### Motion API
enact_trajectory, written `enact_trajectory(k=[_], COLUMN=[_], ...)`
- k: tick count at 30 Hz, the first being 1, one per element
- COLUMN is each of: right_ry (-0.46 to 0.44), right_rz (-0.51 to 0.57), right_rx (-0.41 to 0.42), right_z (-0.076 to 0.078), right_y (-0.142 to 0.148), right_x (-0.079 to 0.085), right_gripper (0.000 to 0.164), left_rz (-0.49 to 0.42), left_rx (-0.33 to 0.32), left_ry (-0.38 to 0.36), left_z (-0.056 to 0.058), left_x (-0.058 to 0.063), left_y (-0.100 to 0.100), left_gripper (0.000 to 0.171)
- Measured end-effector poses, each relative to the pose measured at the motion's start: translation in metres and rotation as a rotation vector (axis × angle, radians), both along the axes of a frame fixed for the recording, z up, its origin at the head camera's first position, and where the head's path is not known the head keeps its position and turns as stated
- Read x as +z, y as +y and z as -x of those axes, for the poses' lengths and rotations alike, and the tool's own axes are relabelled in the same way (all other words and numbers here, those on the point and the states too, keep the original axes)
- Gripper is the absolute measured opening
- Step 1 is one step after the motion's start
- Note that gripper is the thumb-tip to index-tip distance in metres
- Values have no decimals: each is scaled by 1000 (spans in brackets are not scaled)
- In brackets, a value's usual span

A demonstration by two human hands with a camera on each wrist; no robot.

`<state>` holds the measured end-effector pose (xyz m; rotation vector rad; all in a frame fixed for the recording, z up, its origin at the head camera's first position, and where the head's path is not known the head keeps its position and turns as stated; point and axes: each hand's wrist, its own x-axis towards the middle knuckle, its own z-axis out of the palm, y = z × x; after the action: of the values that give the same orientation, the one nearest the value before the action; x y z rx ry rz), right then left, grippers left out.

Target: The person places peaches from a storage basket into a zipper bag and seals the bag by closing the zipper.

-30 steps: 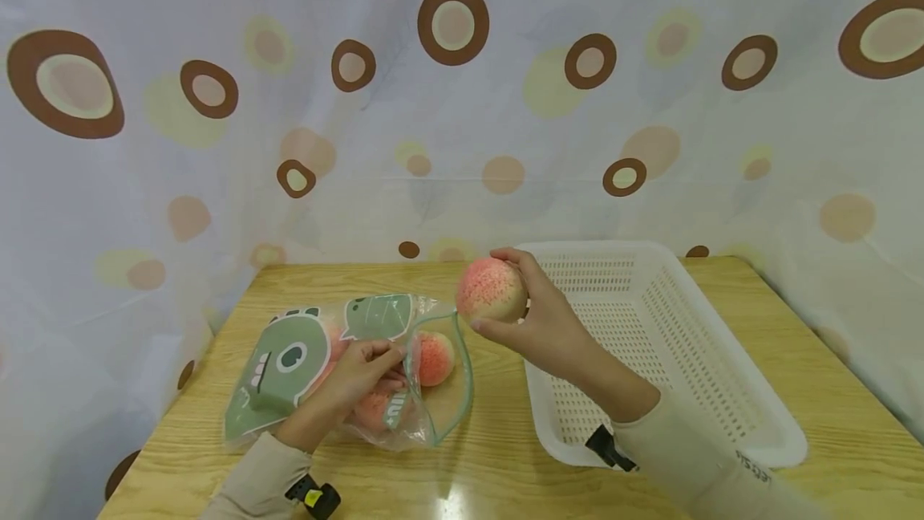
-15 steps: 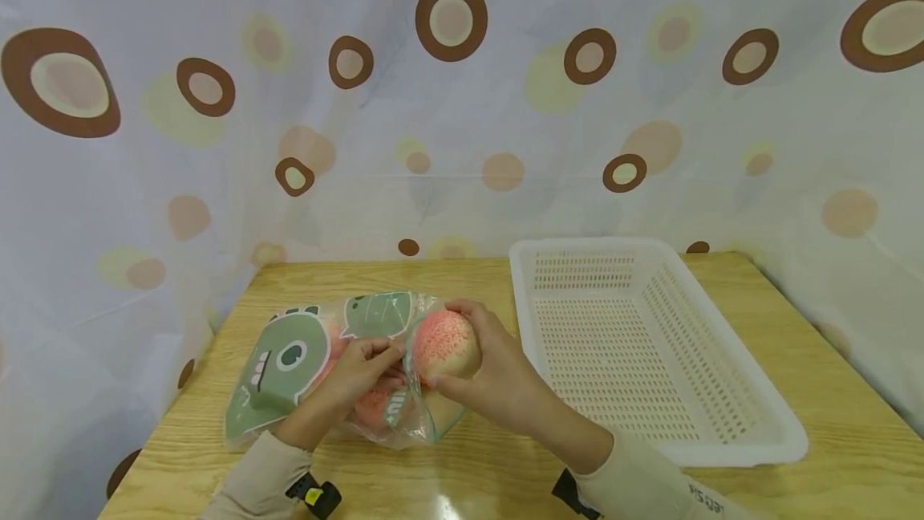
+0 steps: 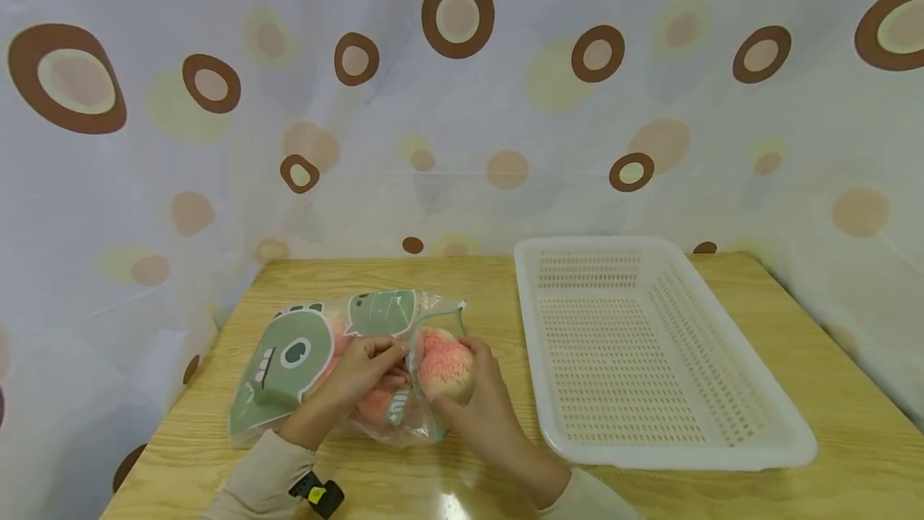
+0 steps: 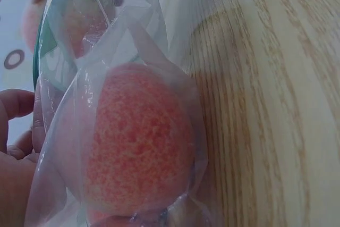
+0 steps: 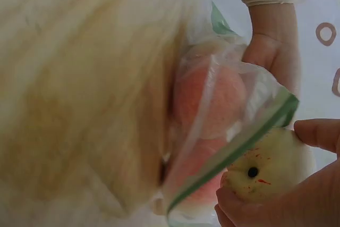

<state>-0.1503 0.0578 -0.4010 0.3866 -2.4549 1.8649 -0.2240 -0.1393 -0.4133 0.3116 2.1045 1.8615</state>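
Note:
A clear zip bag (image 3: 289, 375) printed with a green dinosaur lies on the table with several pink peaches inside. My left hand (image 3: 361, 379) pinches the upper edge of the bag near its mouth, which gapes to the right. In my right hand (image 3: 484, 408) a pink and cream peach (image 3: 446, 363) is held between thumb and fingers, right at the mouth. The right wrist view shows the pale end of this peach (image 5: 271, 168) beside the bag's green zip strip (image 5: 239, 152). One bagged peach (image 4: 141, 142) fills the middle of the left wrist view.
To the right stands a white plastic basket (image 3: 534, 343) with slotted walls and nothing in it. The wooden table (image 3: 484, 287) backs onto a curtain (image 3: 462, 119) with brown ring patterns.
My right hand has brought the peach left and down from beside the basket into the bag's mouth. My left hand keeps its pinch on the bag.

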Motion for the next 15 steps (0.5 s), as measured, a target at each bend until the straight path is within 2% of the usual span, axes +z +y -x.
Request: enact_trajectory(k=[5,13,15], right_ry=[-98,-138,-146], right_rz=[58,16,19], right_rx=[31,142,134], right_z=[2,2,4], right_y=[2,9,11], right_x=[-11,-27,-29], right_gripper=[72,55,53], left_rz=[4,11,6], left_rx=[7,8,7], left_ry=[11,20,26], left_z=[0,0,-1], left_x=[0,-1,-2], left_y=[1,1,1], left_gripper=[29,29,29])
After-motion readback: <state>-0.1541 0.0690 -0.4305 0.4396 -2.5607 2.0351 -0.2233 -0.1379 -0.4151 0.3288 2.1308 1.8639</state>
